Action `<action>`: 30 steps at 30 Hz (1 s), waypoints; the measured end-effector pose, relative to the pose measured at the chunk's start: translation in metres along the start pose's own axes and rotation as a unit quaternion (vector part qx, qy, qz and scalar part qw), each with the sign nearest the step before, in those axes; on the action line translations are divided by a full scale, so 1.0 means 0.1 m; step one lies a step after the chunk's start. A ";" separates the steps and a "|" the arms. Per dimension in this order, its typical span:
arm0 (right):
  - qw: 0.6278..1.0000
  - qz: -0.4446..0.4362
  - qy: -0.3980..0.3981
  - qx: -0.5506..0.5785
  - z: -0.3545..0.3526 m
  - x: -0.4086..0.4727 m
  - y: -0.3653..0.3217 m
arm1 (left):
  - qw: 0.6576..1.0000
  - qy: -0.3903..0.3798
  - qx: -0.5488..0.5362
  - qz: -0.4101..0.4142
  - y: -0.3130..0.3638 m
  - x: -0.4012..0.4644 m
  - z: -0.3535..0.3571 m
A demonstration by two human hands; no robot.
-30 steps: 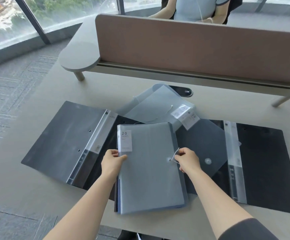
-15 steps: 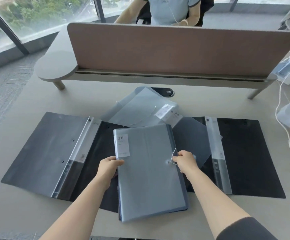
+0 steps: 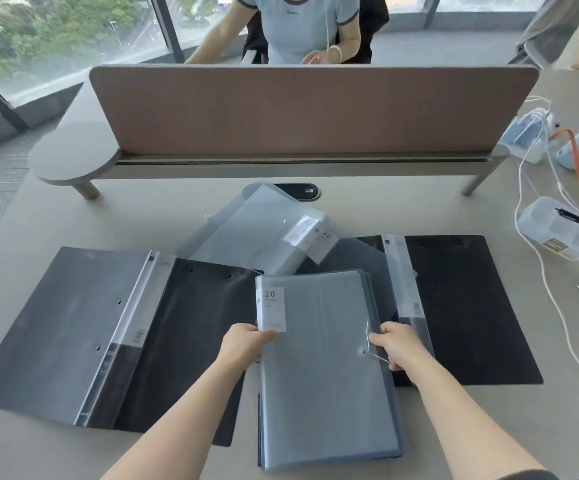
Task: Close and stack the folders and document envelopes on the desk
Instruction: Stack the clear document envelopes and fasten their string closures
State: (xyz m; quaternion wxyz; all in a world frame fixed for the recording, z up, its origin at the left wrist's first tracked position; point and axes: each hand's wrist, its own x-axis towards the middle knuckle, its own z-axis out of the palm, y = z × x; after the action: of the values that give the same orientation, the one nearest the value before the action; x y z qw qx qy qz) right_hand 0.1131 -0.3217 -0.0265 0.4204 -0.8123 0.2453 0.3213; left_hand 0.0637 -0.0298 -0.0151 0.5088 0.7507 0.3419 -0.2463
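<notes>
The grey display book [image 3: 326, 368] is covering the inner edges of both open black folders, left [image 3: 73, 327] and right [image 3: 468, 306], and the lower corner of the translucent envelope [image 3: 256, 233]. The right hand's [image 3: 397, 346] fingertips are disappearing behind the book's edge. Small print under the label's [image 3: 271, 308] "20" is reading too small to make out.

- The closed folder [image 3: 326, 368] at lower centre is translucent blue-grey, with a white label [image 3: 271, 309] printed "20" in dark digits.
- The open folder [image 3: 108, 337] at left is dark grey to black, with a clear spine strip.
- The open folder [image 3: 464, 306] at right is black.
- The envelope [image 3: 256, 233] at centre is frosted pale grey.
- The counter [image 3: 38, 220] is plain beige.
- The divider panel [image 3: 298, 109] across the upper frame is muted brown.
- A cable [image 3: 575, 157] at upper right is orange.
</notes>
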 end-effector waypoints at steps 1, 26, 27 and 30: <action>1.000 -0.002 0.001 0.001 0.00 0.01 0.02 | 0.999 0.025 0.031 0.006 0.03 0.00 -0.01; 0.957 -0.240 0.101 -0.128 0.12 0.52 -1.60 | 0.965 0.127 0.154 0.171 0.45 0.25 0.20; 0.958 -0.243 0.092 -0.120 0.17 0.59 -1.65 | 0.965 0.128 0.154 0.171 0.47 0.28 0.22; 0.959 -0.247 0.075 -0.114 0.30 0.81 -1.74 | 0.964 0.141 0.151 0.166 0.51 0.35 0.25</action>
State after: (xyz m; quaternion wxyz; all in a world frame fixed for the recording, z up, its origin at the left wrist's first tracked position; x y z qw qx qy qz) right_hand 0.2746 -0.2152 -0.0069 0.3716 -0.9119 0.0298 0.1718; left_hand 0.1244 -0.0566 -0.0193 0.3696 0.8924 0.2396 -0.0984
